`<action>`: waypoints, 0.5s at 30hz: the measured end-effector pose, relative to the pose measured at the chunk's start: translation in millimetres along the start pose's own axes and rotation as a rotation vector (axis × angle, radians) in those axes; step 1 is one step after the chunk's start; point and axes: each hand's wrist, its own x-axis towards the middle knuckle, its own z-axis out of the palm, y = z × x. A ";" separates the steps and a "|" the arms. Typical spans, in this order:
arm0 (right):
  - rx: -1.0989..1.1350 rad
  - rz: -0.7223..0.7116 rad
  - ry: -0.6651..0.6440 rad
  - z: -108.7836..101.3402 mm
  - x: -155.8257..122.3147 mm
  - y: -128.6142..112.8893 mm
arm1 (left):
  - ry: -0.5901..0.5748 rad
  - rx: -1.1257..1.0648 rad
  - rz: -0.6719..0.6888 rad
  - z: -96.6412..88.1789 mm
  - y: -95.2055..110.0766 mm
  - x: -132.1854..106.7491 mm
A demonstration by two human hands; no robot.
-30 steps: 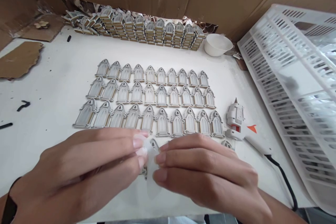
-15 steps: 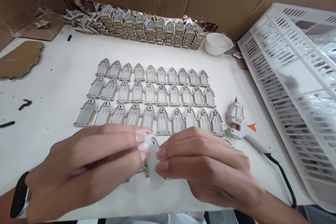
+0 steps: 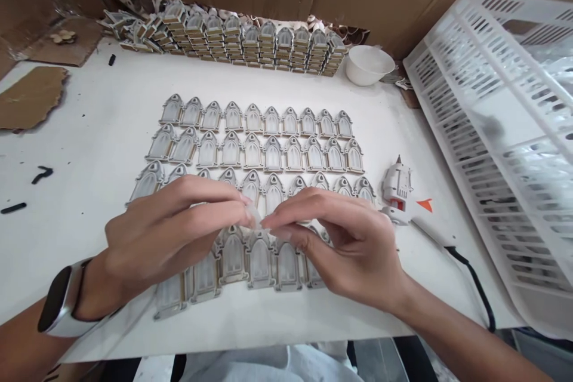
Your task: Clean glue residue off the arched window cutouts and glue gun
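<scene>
My left hand (image 3: 165,230) and my right hand (image 3: 340,239) meet fingertip to fingertip over the white table (image 3: 89,149), both pinching a small translucent film piece (image 3: 254,215). Below them lie several rows of grey arch-shaped window pieces (image 3: 255,152). The nearest row (image 3: 250,262) sits just under my fingers, and the hands cover part of it. A dark band with a watch is on my left wrist (image 3: 60,301).
Stacks of the same arch pieces (image 3: 250,48) line the back edge in front of cardboard walls. A white bowl (image 3: 369,64) stands at back right. A white glue gun (image 3: 396,188) with a black cord lies to the right. A white slatted crate (image 3: 501,131) fills the right side.
Both hands have moved away from me, further onto the table, still pinching the film. The nearest row of arch pieces, earlier hidden under the hands, now shows.
</scene>
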 end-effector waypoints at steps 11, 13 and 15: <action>0.125 0.140 -0.003 -0.9 -0.5 1.2 | 0.034 -0.002 0.071 5.5 3.4 10.1; 0.145 0.141 -0.006 -0.8 -0.7 0.0 | 0.038 0.023 0.108 5.9 0.2 10.8; 0.171 0.168 -0.015 -0.7 -0.9 -2.3 | 0.068 0.039 0.092 7.5 -3.6 8.8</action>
